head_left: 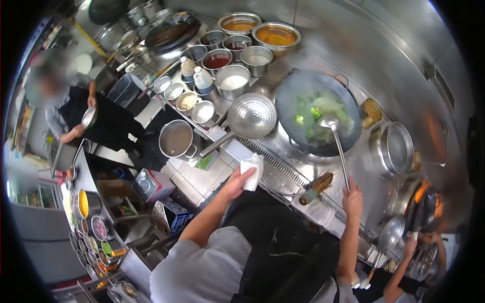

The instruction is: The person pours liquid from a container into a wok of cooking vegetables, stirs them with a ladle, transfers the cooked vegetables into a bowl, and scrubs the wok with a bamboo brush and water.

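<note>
My right hand [352, 200] is closed around the long handle of a metal ladle [339, 146]. The ladle's bowl rests inside a large dark wok [289, 108], among bright green broccoli [315, 112] in steaming liquid. My left hand [235, 184] grips a folded white cloth [254, 170] in front of the stove's edge, apart from the wok. Between the cloth and the wok lies a perforated strainer [251, 115], its handle pointing toward the floor side. A bamboo brush [318, 188] lies on the stove front, left of my right hand.
Metal pots of sauces and seasonings [217, 59] crowd the counter left of the wok. A stockpot [177, 139] stands beyond the strainer handle. Stacked metal pans [394, 149] sit at right. One co-worker [76, 106] stands at left; another person's arms [404, 262] work at lower right.
</note>
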Available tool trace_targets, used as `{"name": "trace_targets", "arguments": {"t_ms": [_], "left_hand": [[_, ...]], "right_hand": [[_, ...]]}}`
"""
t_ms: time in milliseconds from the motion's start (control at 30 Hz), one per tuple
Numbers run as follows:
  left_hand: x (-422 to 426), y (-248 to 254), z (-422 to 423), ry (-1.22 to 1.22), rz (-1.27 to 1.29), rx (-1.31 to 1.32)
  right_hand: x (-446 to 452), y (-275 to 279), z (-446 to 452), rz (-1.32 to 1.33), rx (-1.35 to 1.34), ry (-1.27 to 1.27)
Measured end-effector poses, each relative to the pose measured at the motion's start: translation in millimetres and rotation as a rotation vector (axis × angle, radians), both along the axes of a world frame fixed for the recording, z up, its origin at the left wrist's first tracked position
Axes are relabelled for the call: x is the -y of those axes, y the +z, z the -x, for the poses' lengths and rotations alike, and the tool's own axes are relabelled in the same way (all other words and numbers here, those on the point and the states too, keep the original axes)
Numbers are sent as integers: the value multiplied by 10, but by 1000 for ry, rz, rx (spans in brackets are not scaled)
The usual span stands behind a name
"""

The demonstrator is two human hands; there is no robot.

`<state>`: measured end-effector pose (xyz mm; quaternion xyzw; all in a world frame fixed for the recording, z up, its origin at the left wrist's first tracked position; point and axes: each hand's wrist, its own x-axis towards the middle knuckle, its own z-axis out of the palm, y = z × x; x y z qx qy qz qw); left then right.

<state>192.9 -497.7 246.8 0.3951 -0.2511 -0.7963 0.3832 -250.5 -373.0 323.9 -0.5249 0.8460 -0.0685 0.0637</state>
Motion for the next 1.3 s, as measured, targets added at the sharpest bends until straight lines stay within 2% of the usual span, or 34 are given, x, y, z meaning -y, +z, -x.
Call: {"name": "trace_targets", "arguments": {"t_ms": [200,267,300,333,367,400,433,467,533,600,667,733,800,867,933,1000,1067,1133,1200,1300], "left_hand": [[-113,-236,-342,138,61,193],[14,-398,-405,71,74,435],[98,-381,-404,70,72,435],[216,-375,-379,37,113,545],[337,-379,-351,4,152,654],[464,-440,-332,3,145,652],[604,-528,-317,-26,230,676],[734,-617,-307,-58,314,701],[926,-731,-300,-106,347,778],[1112,-820,-327,-241,753,1120],[1267,-910,-392,-223,805,1002],[1374,-721,-457,-333,684,850],[1400,-627,-493,-367,764,913],[1452,-404,-488,-308,972,1064],[1643,-295,-457,-274,1019,1084],[2035,-128,-373,134,363,544],[2676,-302,-359,407,272,389],[3327,-285,-307,650,69,291],[3804,-315,-295,704,20,270],[4141,-473,-368,662,-73,244]], "right_hand": [[838,-196,-71,183,261,101],[1016,-11,-321,177,480,6],[1092,-47,-389,193,529,-18],[1097,-50,-431,190,529,-19],[1071,-46,-471,187,725,-91],[1053,-27,-552,181,920,-165],[1003,-135,-599,270,953,-119],[923,-214,-626,262,952,-125],[784,26,-851,306,993,-232],[631,166,-1013,314,943,-286],[446,193,-1134,316,891,-346],[244,194,-1231,360,892,-436],[135,269,-1359,352,858,-496],[57,290,-1453,350,823,-550],[6,264,-1541,418,779,-582],[27,259,-1637,439,776,-635],[66,255,-1706,503,774,-706],[47,191,-1708,517,770,-715],[67,185,-1736,552,804,-710],[65,194,-1782,594,821,-715]]}}
